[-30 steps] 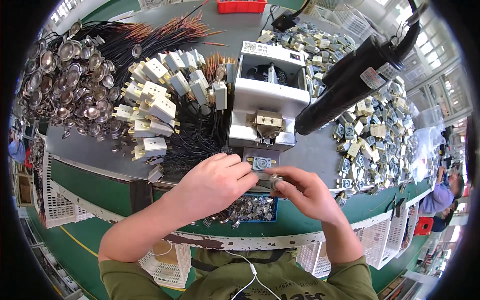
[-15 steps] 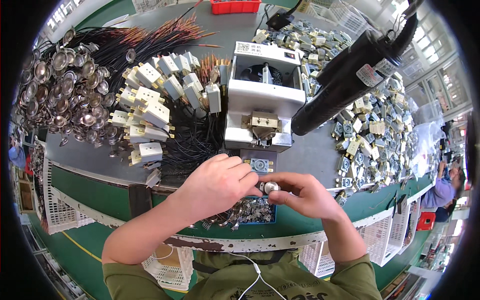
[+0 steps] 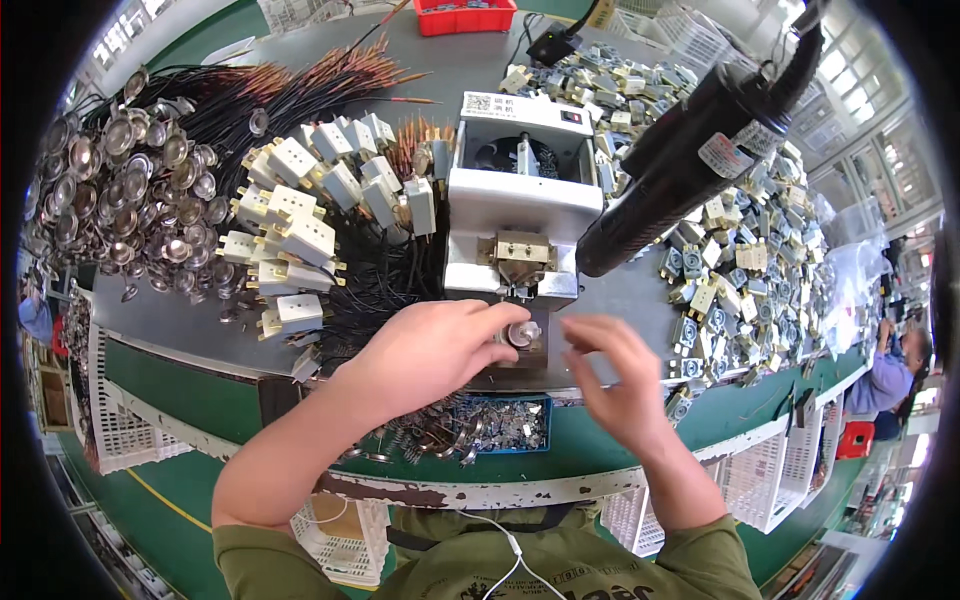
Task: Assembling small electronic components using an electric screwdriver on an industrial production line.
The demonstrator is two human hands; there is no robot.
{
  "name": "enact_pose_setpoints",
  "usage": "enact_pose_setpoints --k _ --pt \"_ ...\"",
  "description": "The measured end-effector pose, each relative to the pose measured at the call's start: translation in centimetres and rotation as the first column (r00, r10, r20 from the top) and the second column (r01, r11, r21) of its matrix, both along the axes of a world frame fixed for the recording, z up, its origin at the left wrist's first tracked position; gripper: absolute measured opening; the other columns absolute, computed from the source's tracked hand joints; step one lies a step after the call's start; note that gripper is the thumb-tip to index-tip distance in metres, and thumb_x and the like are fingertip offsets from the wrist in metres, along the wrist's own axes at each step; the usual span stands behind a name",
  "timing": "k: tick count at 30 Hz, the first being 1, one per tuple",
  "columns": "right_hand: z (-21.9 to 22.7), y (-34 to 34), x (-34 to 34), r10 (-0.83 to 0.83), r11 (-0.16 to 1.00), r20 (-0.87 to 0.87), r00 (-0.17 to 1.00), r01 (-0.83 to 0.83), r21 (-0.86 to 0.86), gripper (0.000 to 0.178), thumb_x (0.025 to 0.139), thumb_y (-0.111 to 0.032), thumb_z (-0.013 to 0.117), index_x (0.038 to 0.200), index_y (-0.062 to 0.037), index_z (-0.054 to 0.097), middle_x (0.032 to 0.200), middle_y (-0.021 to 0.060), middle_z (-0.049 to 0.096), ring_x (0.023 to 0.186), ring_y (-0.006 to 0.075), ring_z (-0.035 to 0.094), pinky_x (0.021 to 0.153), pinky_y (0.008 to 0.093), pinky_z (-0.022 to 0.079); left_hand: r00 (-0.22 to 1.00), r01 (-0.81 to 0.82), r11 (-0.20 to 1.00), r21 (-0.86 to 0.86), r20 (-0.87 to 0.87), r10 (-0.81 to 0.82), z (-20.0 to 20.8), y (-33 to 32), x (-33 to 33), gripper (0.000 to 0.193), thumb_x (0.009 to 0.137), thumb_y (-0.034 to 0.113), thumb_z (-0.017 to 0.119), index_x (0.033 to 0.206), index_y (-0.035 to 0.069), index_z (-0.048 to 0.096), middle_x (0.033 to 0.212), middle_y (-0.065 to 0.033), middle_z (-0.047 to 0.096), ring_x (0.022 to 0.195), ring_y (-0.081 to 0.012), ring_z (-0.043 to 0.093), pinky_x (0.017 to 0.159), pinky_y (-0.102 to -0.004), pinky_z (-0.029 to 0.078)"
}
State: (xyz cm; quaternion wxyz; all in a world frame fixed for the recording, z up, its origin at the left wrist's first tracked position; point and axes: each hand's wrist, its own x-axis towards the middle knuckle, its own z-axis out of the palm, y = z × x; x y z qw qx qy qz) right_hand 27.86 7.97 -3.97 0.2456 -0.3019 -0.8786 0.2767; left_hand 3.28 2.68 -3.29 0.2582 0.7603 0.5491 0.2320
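Note:
My left hand is closed, thumb and forefinger at the rim of a small round silver metal part. That part sits over the dark metal plate in front of a silver bench machine. Whether a grey block lies under it is hidden. Just to the right, my right hand is open, fingers apart with nothing between them. Below my hands, a blue tray holds small metal pieces and several round metal parts.
A black cylindrical tool slants beside the machine. Grey and cream blocks are heaped at right. Wired white blocks, black wires and round metal parts crowd the left. A red bin stands at the back.
Both hands have moved slightly forward. The round metal part went from between my hands to over the plate, where a grey block was visible. My right hand has let go and opened.

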Motion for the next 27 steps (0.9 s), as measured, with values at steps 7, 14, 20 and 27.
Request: enact_pose_setpoints --k 7,14,20,27 --pt "7.0 4.1 -0.9 -0.008 0.948 -0.703 0.711 0.228 0.220 0.061 0.096 -0.006 0.062 0.150 -0.0016 0.033 0.129 0.0218 0.060 0.112 0.0276 0.062 0.094 0.0395 0.050 0.993 0.012 0.997 -0.073 -0.114 -0.020 -2.1 0.4 0.4 0.036 0.092 0.028 0.069 0.125 0.016 0.064 0.091 -0.0129 0.069 0.085 -0.0337 0.068 0.073 -0.0447 0.054" --pt "10.6 4.8 -6.1 -0.218 0.939 -0.545 0.809 0.022 -0.344 0.075 0.090 -0.005 0.068 0.152 -0.0033 0.027 0.133 0.0226 0.058 0.114 0.0313 0.063 0.098 0.0418 0.052 0.990 -0.018 0.999 -0.038 -0.144 0.012 -2.5 0.1 0.5 0.035 0.092 0.028 0.068 0.125 0.015 0.064 0.089 -0.0120 0.066 0.085 -0.0334 0.067 0.073 -0.0439 0.054" --pt "12.1 4.4 -6.0 0.082 0.980 -0.883 0.462 -0.198 -0.013 0.081 0.095 -0.013 0.062 0.157 -0.0121 0.009 0.127 0.0331 0.056 0.076 0.0249 0.069 0.066 0.0414 0.062 0.979 0.016 0.998 0.059 -0.205 -0.003 -2.7 0.0 0.7 0.032 0.093 0.026 0.067 0.122 0.013 0.062 0.087 -0.0110 0.067 0.086 -0.0313 0.069 0.074 -0.0425 0.055" --pt "8.9 4.4 -8.1 0.042 0.994 -0.707 0.706 0.044 0.102 0.096 0.095 -0.008 0.065 0.161 -0.0154 -0.004 0.094 0.0123 0.064 0.062 0.0165 0.062 0.061 0.0320 0.054 0.975 -0.007 1.000 0.023 -0.222 0.012 -2.3 -0.2 0.9 0.027 0.092 0.026 0.067 0.114 0.012 0.060 0.085 -0.0091 0.067 0.086 -0.0314 0.069 0.072 -0.0431 0.056"
